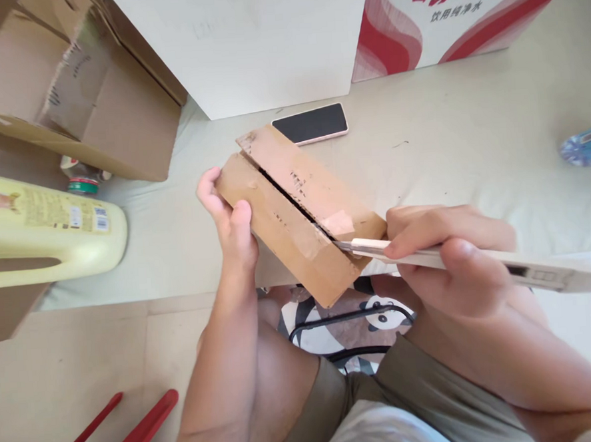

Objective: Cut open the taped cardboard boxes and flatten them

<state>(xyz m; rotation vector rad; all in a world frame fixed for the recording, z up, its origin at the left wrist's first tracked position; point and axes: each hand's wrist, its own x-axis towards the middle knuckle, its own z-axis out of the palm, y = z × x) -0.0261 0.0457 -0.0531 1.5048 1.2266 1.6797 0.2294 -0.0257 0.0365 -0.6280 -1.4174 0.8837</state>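
A small brown cardboard box is held tilted above the front edge of the covered surface, with a dark gap running along between its two top flaps. My left hand grips the box's left end, thumb on top and fingers around the far side. In my right hand is a white utility knife. Its blade sits at the near right end of the gap, beside a torn patch of tape. Inside the box is dark, so its contents are hidden.
A phone lies just behind the box. Large white cartons stand at the back. Open cardboard boxes and a yellow jug occupy the left. A blue bottle lies far right. Red bars show at lower left.
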